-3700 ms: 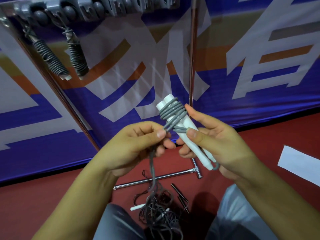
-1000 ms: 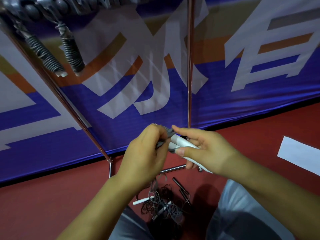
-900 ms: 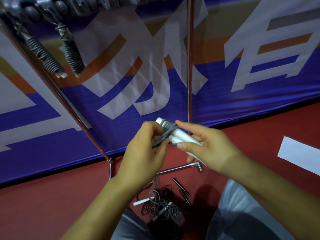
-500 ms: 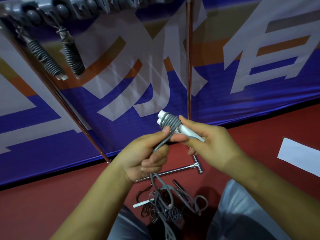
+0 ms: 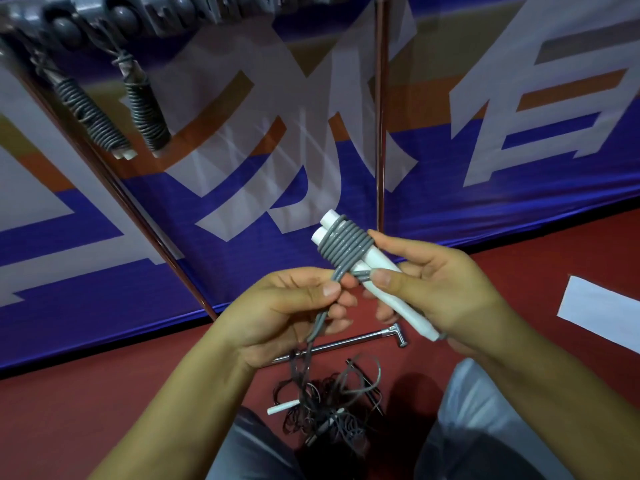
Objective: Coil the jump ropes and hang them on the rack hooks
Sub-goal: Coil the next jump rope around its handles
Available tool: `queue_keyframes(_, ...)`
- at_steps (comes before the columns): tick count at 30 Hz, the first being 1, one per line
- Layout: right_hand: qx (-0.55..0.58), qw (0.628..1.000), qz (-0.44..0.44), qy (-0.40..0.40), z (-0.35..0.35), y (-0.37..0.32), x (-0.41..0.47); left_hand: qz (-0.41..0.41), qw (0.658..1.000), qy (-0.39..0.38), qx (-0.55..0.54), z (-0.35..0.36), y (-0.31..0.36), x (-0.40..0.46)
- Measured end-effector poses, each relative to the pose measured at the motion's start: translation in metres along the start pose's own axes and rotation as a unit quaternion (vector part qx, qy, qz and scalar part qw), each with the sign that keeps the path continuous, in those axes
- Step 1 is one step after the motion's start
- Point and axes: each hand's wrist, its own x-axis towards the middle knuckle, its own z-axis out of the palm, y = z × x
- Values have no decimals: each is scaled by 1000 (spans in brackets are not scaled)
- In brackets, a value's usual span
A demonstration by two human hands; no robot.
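Rope half wound onto the paired handles, both my hands on it.

My right hand point(image 5: 446, 292) curls round the two white handles point(image 5: 377, 271), thumb pressed on top; my left hand point(image 5: 287, 313) pinches the grey cord point(image 5: 346, 247) just below the coil, fingers closed on it. The cord trails from the handles down to a tangled rope pile point(image 5: 325, 407) on the red floor point(image 5: 86, 393). Up and left of the handles, two coiled ropes point(image 5: 145, 109) hang from the rack hooks point(image 5: 121, 19); a rack upright point(image 5: 381, 116) stands just behind the handles.
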Motion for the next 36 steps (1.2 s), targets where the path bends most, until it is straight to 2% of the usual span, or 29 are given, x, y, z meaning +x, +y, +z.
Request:
queue_keyframes(6,68,998,12,-1,-2,4,-4,73,988,95,98,-1,0,-10)
queue_keyframes(12,107,994,-15,-32,-12,0,-4,74,991,71,86,-17,2,-14)
queue_keyframes(17,121,989,-18,-84,-15,-4,-1,84,975,103,179,-13,3,-6)
queue_keyframes(20,112,984,-7,-140,-19,-6,-1,104,954,112,260,-11,4,0)
queue_keyframes(23,110,977,21,-179,-24,-7,0,121,914,146,358,-12,2,6)
queue_keyframes(27,81,963,44,-252,-29,-8,0,138,895,59,420,-2,-1,1)
queue_keyframes(30,73,952,54,-294,-33,-11,-1,163,881,32,443,4,0,-1)
queue_keyframes(36,72,940,77,-324,-43,-9,1,265,819,89,501,-6,-7,5)
